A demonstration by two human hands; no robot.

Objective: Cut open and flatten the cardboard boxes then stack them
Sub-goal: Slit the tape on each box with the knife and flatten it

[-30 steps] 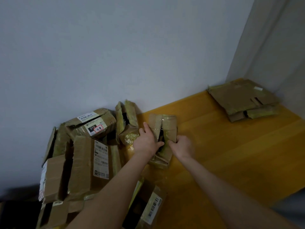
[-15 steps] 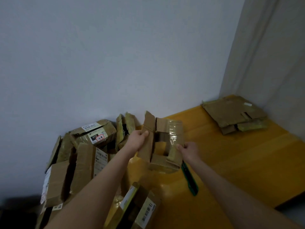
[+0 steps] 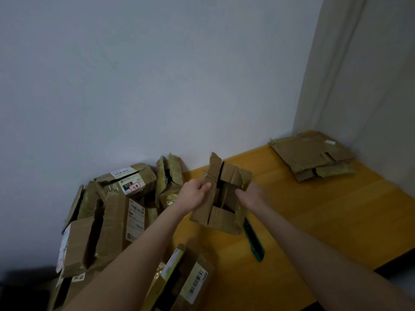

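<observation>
A small brown cardboard box (image 3: 221, 217) with its flaps open is held up over the yellow table (image 3: 314, 221), at the centre of the head view. My left hand (image 3: 194, 195) grips the box's left flap, thumb on top. My right hand (image 3: 250, 195) is blurred at the box's right side, its fingers reaching into the opening; its grip is unclear. A green utility knife (image 3: 254, 242) lies on the table just below the box. A stack of flattened cardboard (image 3: 312, 153) lies in the far right corner.
A heap of unopened, taped boxes with labels (image 3: 116, 205) leans against the white wall at the left. Another labelled box (image 3: 184, 281) lies near the table's front edge. The table's right front edge runs past (image 3: 381, 263).
The box has been lifted off the table and its flaps pulled further apart. The green knife, hidden a second ago, now lies in view under it. The view has shifted left.
</observation>
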